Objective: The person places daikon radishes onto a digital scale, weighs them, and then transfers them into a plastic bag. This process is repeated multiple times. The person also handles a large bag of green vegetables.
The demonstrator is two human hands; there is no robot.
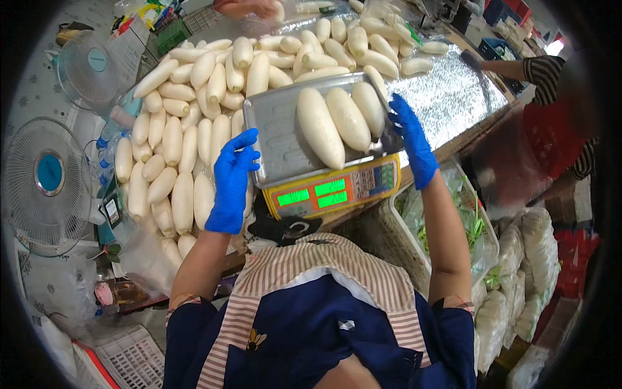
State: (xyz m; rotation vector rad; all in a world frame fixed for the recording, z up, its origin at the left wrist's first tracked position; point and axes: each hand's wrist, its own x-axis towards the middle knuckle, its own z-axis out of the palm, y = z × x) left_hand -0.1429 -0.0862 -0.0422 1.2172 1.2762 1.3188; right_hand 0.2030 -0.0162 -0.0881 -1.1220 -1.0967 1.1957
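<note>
Three white radishes, among them a long one [319,129], lie side by side on the metal tray [274,146] of a yellow digital scale [333,194] with lit green displays. At the tray's left rim is my left hand [228,182], in a blue glove, its fingers apart and pointing towards the rim. My right hand [414,138], also gloved in blue, is by the tray's right edge with its fingers spread. Whether the fingertips press on the rims is hard to see. Neither hand holds a radish.
A large heap of white radishes [182,141] covers the table left of and behind the scale. Silver foil sheeting [447,97] lies at right, near another person's gloved hand [471,59]. A white crate [486,233] with greens and plastic stands below. Two fans [48,219] are at left.
</note>
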